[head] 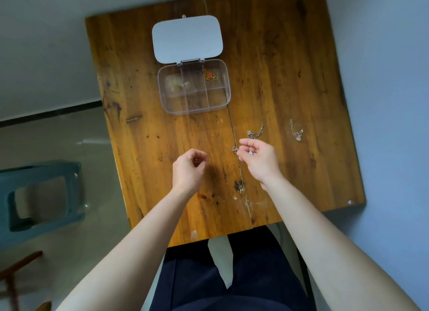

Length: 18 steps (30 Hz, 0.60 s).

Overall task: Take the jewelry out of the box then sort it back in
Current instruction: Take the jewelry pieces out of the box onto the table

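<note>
A clear plastic jewelry box [226, 87] with several compartments lies open on the wooden table [144, 129], its pale lid [186, 39] folded back. A red and gold piece [210, 75] sits in the far right compartment. My right hand [258, 158] pinches a thin silver chain [235, 150] with a small round charm in the fingers. A second silver chain [255, 133] lies just beyond that hand. Another silver chain [296, 131] lies further right. My left hand [189, 169] hovers over the table with fingers curled and nothing visible in it.
A teal plastic stool [39, 197] stands on the floor to the left of the table. A wooden chair part [21, 264] shows at bottom left. The table's near edge [209, 237] lies over my lap.
</note>
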### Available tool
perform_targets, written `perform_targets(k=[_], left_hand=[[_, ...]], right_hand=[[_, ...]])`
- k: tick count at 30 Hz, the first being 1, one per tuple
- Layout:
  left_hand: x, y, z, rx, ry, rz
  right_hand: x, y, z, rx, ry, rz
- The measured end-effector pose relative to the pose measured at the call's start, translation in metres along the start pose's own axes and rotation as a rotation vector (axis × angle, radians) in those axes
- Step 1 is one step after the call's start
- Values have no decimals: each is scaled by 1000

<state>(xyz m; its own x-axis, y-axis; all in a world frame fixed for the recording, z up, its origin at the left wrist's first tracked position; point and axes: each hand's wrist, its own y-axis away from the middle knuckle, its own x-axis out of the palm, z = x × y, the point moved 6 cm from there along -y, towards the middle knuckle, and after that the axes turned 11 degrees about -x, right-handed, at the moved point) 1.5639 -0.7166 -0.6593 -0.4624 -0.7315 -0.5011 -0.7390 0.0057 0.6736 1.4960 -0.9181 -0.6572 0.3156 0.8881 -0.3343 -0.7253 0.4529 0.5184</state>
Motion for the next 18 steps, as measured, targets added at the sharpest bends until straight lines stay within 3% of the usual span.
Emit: perform_targets(k=[5,12,18], left_hand=[[9,-1,14,-18,-96,22],[-3,0,1,39,-141,-31],[-36,-16,-34,326,-419,-232]], right_hand=[[7,2,-12,-77,225,76],[0,4,-3,-138,223,91],[-14,-11,18,-219,262,-25]])
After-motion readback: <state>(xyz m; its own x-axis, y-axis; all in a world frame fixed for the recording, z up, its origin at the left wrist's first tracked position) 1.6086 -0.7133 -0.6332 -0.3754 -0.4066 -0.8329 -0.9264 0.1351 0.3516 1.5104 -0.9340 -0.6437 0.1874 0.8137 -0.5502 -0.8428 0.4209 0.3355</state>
